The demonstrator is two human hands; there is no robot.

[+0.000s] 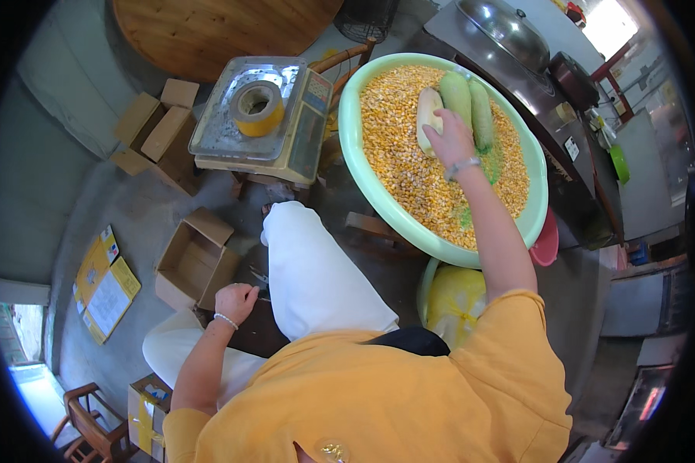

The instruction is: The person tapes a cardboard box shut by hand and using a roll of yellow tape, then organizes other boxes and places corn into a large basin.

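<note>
My right hand (453,139) reaches over a large pale green plastic basin (356,147) full of yellow corn kernels (402,179). Its fingers are at a pale, whitish long vegetable (427,110) lying on the kernels; whether they grip it is not clear. Beside it lie two light green long gourds (456,95), (480,116), with green netting (490,168) near them. My left hand (236,302), its fingers curled, is by my knee near an open cardboard box (188,260) and what look like scissors (259,274); no held thing shows.
A digital scale (208,136) bears a roll of yellow tape (258,110). Another open carton (165,136) and a flattened parcel (105,283) lie left. A yellow bag (454,295) sits under the basin. A round wooden tabletop (220,29) and a counter with a domed metal lid (507,32) stand beyond.
</note>
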